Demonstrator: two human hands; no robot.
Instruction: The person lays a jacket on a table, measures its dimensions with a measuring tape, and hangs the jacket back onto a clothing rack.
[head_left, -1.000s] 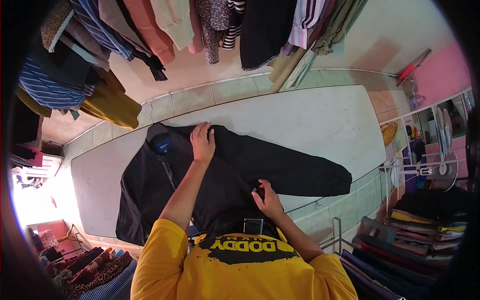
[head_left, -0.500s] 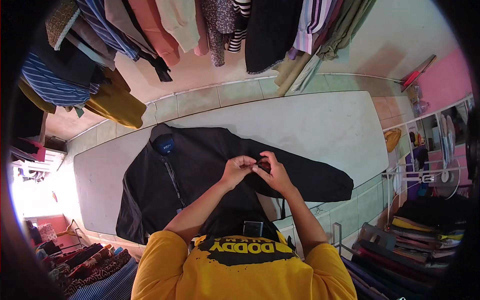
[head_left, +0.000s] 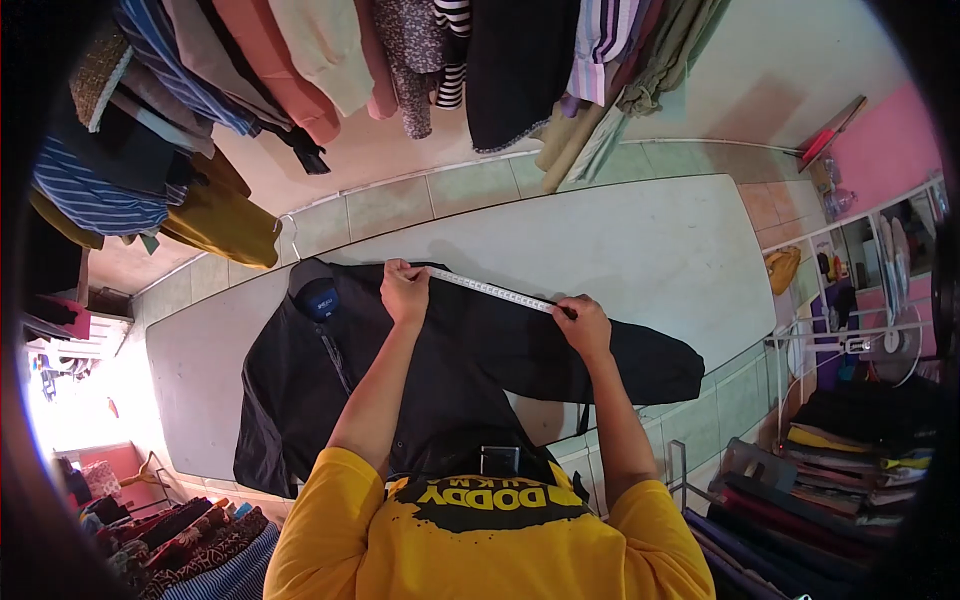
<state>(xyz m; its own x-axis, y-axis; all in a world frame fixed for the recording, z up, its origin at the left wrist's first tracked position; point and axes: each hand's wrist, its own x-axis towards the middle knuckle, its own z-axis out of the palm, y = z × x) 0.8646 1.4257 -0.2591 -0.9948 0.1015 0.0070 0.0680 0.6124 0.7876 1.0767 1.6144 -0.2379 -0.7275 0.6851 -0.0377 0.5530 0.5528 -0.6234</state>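
A black jacket lies spread on a pale board, one sleeve stretched out to the right. A white tape measure runs taut above that sleeve, from near the shoulder toward the lower arm. My left hand pinches one end by the jacket's shoulder. My right hand closes on the other end, over the middle of the sleeve; the part of the tape inside its fingers is hidden. At the jacket's collar a dark blue label shows, and a hanger hook sticks out above it.
The white board extends under the jacket. Clothes hang along the wall at the far side. Folded garments are stacked at the lower right, and patterned clothes lie lower left. A fan stands at right.
My hands were together over the sleeve. They have moved apart, left hand toward the shoulder and right hand down the sleeve, and the white tape now stretches between them.
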